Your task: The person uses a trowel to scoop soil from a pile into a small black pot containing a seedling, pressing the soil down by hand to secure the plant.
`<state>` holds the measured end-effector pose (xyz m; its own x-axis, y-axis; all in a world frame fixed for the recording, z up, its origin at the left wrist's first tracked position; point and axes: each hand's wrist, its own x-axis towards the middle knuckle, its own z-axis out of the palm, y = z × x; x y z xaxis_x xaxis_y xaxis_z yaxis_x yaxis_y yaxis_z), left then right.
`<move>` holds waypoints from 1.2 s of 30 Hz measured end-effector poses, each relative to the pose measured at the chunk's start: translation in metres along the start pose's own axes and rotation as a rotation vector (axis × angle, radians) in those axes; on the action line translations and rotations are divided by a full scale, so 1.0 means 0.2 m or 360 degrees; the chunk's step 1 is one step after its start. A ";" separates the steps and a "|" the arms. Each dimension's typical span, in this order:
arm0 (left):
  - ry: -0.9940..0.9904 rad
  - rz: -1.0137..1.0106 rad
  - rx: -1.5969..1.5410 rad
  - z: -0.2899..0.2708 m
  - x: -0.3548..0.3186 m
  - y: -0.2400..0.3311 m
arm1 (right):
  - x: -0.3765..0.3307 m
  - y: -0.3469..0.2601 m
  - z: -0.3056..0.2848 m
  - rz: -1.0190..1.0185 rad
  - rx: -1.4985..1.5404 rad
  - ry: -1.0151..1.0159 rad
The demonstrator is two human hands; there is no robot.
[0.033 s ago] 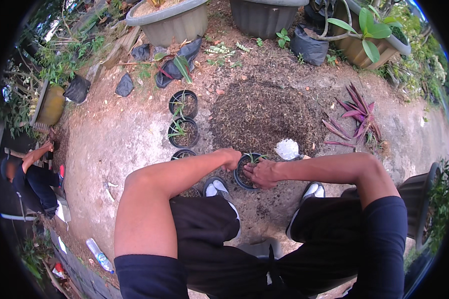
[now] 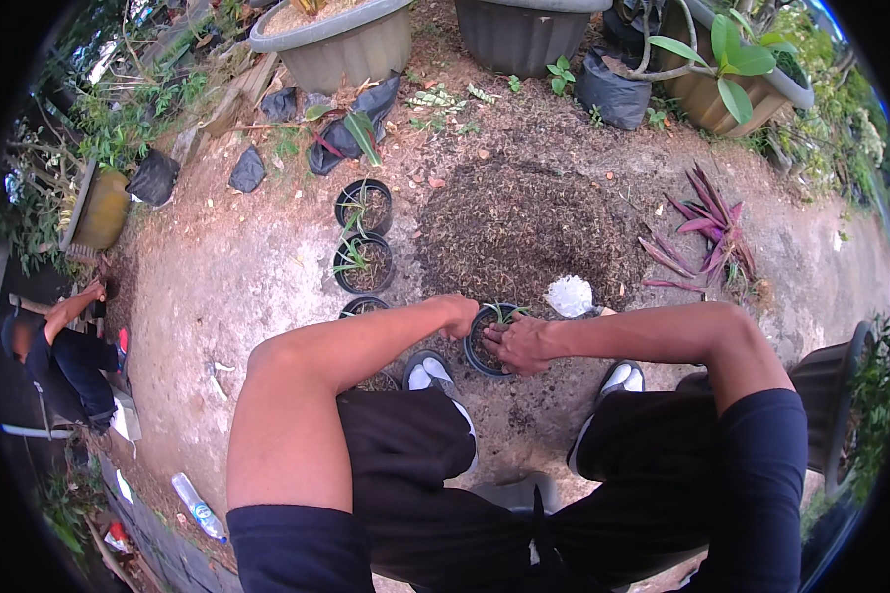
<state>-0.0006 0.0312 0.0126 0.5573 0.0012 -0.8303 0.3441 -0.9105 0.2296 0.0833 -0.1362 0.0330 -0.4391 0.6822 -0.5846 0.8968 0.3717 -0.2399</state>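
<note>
Between my feet stands a small black plant pot (image 2: 475,363) with dark soil and a green seedling (image 2: 505,313). My left hand (image 2: 455,316) is curled closed at the pot's left rim, its fingertips partly hidden. Over the pot's right side lies my right hand (image 2: 522,344), fingers apart and pressed down on the soil beside the seedling. A trowel with a pale, whitish blade (image 2: 570,296) rests at the near edge of the soil heap (image 2: 524,222), its handle partly behind my right forearm.
Left of the heap, black pots with seedlings stand in a row, including a far pot (image 2: 363,206) and a nearer pot (image 2: 363,262); my left arm covers others. Purple-leaved plants (image 2: 712,232) lie at right. Large planters (image 2: 341,49) line the back. Another person (image 2: 64,346) crouches far left near a plastic bottle (image 2: 200,509).
</note>
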 end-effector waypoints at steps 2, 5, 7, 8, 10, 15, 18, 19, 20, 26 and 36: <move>-0.0025 -0.0008 0.0007 -0.01 -0.01 0.00 | -0.01 -0.01 -0.04 -0.0040 0.0014 0.0001; -0.0001 -0.0023 -0.0017 0.02 0.01 -0.02 | 0.00 -0.01 -0.08 -0.0154 -0.0014 0.0021; 0.0004 -0.0008 -0.0007 0.01 0.00 -0.02 | 0.01 -0.02 -0.04 -0.0170 0.0008 0.0020; -0.0003 -0.0010 0.0011 0.01 0.00 -0.01 | 0.01 -0.02 -0.03 -0.0178 0.0013 0.0024; -0.0016 -0.0001 0.0053 -0.03 -0.05 0.04 | 0.01 -0.01 0.02 -0.0183 0.0029 0.0028; -0.0027 -0.0041 -0.0037 -0.01 -0.03 0.01 | 0.01 0.00 0.04 -0.0222 0.0002 0.0066; 0.0102 -0.0005 0.0020 -0.02 -0.04 0.01 | -0.04 -0.03 0.04 -0.0262 -0.0059 0.0135; 0.0165 0.0014 0.0065 -0.02 -0.05 0.02 | -0.07 -0.03 0.04 -0.0289 -0.0093 0.0167; 0.0238 0.0023 0.0015 -0.03 -0.06 0.02 | -0.11 -0.03 0.05 -0.0353 -0.0120 0.0248; 0.0678 0.0414 -0.0172 -0.04 -0.18 0.05 | -0.43 0.06 -0.01 -0.0320 0.0033 0.0209; 0.0865 0.0773 0.0647 -0.04 -0.16 0.10 | -0.92 0.42 0.26 0.0836 0.0218 0.0353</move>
<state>-0.0056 0.0153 0.0479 0.8962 -0.3256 -0.3013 -0.2703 -0.9393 0.2112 0.2416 -0.2642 0.0801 0.0789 0.8740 -0.4795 0.9896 -0.1267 -0.0681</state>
